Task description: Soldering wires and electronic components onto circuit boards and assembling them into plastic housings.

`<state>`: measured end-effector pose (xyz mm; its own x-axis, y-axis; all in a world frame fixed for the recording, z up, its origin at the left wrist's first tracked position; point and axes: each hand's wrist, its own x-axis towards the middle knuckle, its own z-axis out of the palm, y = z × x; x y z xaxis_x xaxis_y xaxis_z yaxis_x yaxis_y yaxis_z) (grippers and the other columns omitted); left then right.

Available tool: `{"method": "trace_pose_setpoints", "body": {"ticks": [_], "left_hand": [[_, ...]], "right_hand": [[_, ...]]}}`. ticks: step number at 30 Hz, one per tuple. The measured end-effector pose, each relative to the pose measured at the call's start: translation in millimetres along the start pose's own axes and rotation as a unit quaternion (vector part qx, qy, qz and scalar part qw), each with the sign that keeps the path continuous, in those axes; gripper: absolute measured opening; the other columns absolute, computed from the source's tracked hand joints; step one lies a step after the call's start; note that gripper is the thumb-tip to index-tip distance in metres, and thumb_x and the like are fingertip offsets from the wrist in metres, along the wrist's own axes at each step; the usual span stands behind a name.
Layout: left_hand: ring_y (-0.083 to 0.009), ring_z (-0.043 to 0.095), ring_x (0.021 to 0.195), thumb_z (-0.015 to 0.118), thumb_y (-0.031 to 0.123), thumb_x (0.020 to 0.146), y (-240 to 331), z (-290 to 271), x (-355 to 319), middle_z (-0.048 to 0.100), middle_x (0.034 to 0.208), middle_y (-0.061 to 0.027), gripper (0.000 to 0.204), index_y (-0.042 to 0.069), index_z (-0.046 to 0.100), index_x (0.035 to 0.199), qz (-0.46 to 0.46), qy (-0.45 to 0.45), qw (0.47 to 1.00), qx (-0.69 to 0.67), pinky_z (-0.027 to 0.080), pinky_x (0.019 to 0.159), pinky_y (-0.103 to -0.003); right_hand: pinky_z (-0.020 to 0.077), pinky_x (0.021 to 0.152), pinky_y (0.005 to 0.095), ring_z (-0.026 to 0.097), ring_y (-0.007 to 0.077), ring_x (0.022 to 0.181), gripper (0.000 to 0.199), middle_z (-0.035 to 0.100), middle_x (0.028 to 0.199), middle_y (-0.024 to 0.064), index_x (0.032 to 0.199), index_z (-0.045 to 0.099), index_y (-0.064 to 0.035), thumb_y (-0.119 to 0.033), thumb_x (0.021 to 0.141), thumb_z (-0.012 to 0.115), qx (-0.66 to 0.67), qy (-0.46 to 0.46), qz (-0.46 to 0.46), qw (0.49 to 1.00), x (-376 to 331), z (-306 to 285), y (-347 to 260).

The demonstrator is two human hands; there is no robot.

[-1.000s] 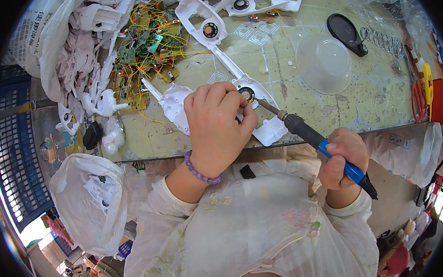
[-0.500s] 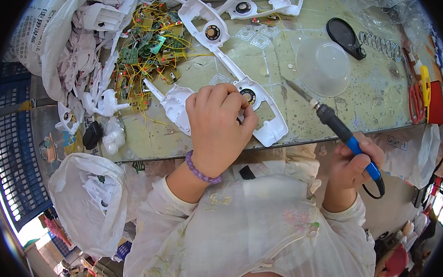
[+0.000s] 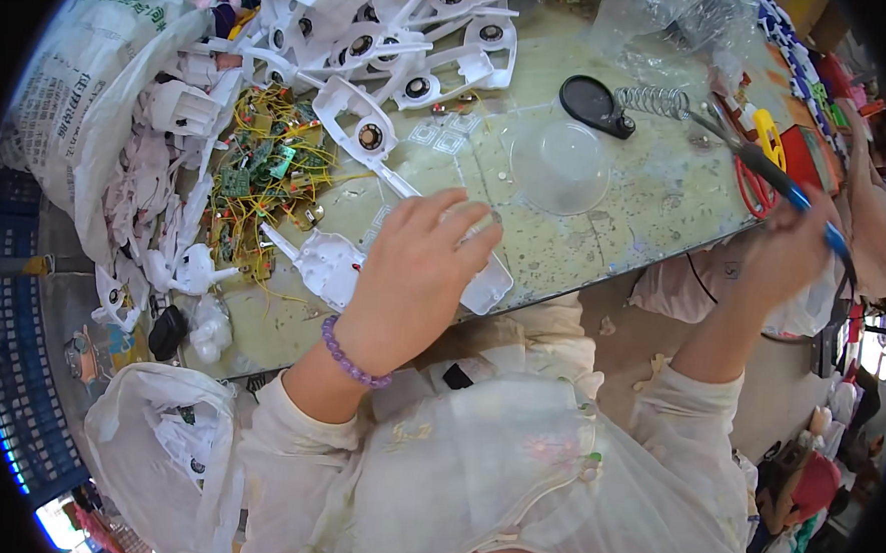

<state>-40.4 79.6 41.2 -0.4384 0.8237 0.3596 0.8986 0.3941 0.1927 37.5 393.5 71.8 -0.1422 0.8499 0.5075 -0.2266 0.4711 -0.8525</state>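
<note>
Two hands busy at a cluttered table (image 3: 657,203): one pinning a part, one lifting a tool.

Left hand (image 3: 418,275) lies flat, fingers spread, over a long white plastic housing (image 3: 328,266) near the table's front edge, pressing it down rather than closing a grip around it. Right hand (image 3: 785,259), blurred, has its grip clenched on a blue-handled soldering iron (image 3: 769,173), raised off to the right with the tip well apart from the housing. I'd judge the housing should be kept pinned and the hot tip kept away from the clear plastic bowl (image 3: 561,165) and the tangle of yellow-wired circuit boards (image 3: 268,172).
</note>
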Motion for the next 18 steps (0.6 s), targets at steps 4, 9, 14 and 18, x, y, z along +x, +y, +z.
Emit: {"method": "trace_pose_setpoints", "body": {"ticks": [4,9,14,18], "left_hand": [[-0.0291,0.057,0.090,0.061,0.000,0.077,-15,-22,-5,0.062,0.093,-0.0093,0.016,0.005,0.063,0.092,-0.131,0.084,0.988,0.000,0.044,0.078,-0.039],[-0.0298,0.058,0.088,0.062,0.003,0.079,-33,-34,-40,0.062,0.091,-0.0107,0.012,0.004,0.064,0.090,-0.220,0.102,0.970,-0.030,0.045,0.076,-0.037],[-0.0288,0.057,0.088,0.067,0.011,0.078,-29,-29,-61,0.063,0.093,-0.0104,0.017,0.004,0.065,0.094,-0.205,0.053,0.971,-0.113,0.044,0.077,-0.037],[-0.0282,0.056,0.088,0.073,0.021,0.072,-22,-14,-65,0.063,0.091,-0.0091,0.026,0.006,0.066,0.093,-0.196,0.063,0.976,-0.072,0.043,0.077,-0.039]], "right_hand": [[0.0318,0.051,0.0195,0.043,0.0028,0.057,0.029,0.048,0.063,-0.0038,0.089,0.061,-0.0016,-0.030,0.093,0.057,-0.031,-0.154,-0.028,0.987,5,33,22],[0.0311,0.053,0.0202,0.040,0.0028,0.059,0.032,0.049,0.065,-0.0046,0.090,0.064,0.0006,-0.031,0.093,0.057,-0.053,-0.187,-0.075,0.978,14,50,23],[0.0306,0.052,0.0223,0.040,0.0043,0.057,0.036,0.046,0.062,-0.0021,0.098,0.060,0.0018,-0.034,0.091,0.059,-0.123,-0.301,0.028,0.945,11,71,49],[0.0329,0.051,0.0254,0.040,0.0076,0.057,0.025,0.048,0.068,-0.0009,0.096,0.056,-0.0007,-0.021,0.086,0.067,-0.011,-0.207,0.105,0.973,-34,68,35]]}}
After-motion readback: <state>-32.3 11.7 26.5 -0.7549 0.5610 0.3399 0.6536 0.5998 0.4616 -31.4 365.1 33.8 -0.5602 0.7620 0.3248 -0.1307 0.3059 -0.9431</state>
